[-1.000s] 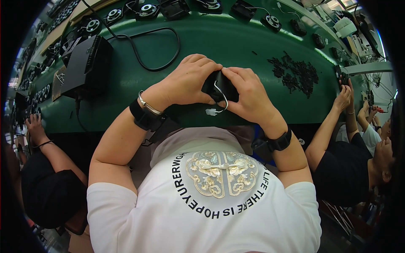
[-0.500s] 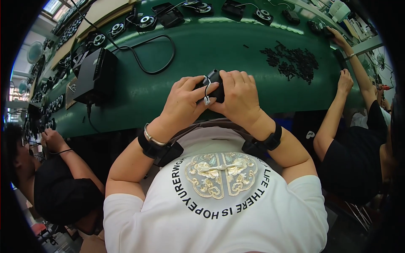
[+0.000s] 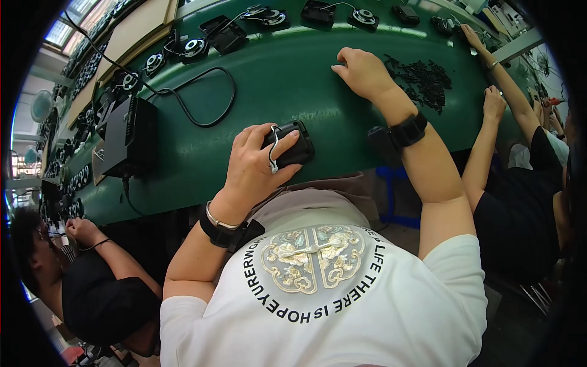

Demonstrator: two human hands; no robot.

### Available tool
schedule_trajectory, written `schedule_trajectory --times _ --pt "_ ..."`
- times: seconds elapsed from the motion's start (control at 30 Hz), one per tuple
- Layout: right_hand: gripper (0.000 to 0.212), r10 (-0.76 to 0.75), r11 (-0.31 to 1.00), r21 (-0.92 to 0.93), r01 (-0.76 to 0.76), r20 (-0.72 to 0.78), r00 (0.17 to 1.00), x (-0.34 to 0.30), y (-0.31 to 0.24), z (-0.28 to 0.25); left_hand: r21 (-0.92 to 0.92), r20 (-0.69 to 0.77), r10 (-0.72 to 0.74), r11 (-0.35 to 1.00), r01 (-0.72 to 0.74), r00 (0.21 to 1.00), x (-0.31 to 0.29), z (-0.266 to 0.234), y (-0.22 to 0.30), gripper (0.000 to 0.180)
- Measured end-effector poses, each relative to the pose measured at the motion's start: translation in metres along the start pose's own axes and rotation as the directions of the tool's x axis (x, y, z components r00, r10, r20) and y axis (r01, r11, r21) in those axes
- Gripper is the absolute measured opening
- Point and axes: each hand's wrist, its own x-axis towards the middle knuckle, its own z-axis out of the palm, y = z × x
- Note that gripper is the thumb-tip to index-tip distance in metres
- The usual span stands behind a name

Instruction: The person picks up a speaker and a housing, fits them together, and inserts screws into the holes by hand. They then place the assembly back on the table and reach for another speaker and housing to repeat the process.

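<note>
My left hand (image 3: 252,158) is closed around a black plastic case (image 3: 301,144) close to the table's near edge. A thin black-and-white cable (image 3: 273,158) with a small white plug loops over the fingers of that hand. Farther out, my right hand (image 3: 365,72) is over the green table, just left of a pile of small black parts (image 3: 425,82). Its thumb and forefinger are bent toward each other, and whatever may be between the tips is too small or hidden to make out.
A black box-shaped device (image 3: 129,136) with a looping black cord (image 3: 232,92) stands at the left. Speakers (image 3: 194,48) and open black cases (image 3: 223,33) line the far side of the green table (image 3: 183,165). Co-workers sit on both sides, a co-worker's hand (image 3: 494,104) resting at the right edge.
My right hand has let go of the black case and moved forward and right to beside the pile. My left hand keeps the case, now lower and nearer the table edge.
</note>
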Motion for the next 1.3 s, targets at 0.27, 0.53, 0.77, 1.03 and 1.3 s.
schedule_trajectory --times 0.27,0.53,0.77,1.03,1.3 --pt "0.019 -0.088 0.990 0.126 0.063 0.199 0.976 -0.018 -0.040 -0.016 -0.008 -0.058 -0.010 1.000 0.010 0.998 -0.003 0.008 0.005 0.059" --pt "0.008 -0.136 0.599 0.792 -0.115 0.243 0.960 -0.070 -0.079 -0.012 -0.036 -0.059 0.006 0.999 -0.009 0.998 -0.001 0.009 0.008 0.060" --pt "0.010 -0.175 0.751 0.658 -0.044 0.263 0.949 -0.071 -0.079 -0.017 -0.034 -0.064 0.003 0.999 -0.005 0.998 -0.002 0.010 0.010 0.060" --pt "0.018 0.165 0.929 0.335 -0.157 0.004 0.986 -0.054 -0.018 -0.039 -0.032 -0.062 0.004 0.999 -0.006 0.998 0.001 0.009 0.013 0.065" --pt "0.018 0.145 0.975 -0.192 -0.116 0.143 0.979 -0.036 -0.002 -0.025 -0.038 -0.063 0.007 0.999 -0.009 0.998 0.002 0.011 0.013 0.064"
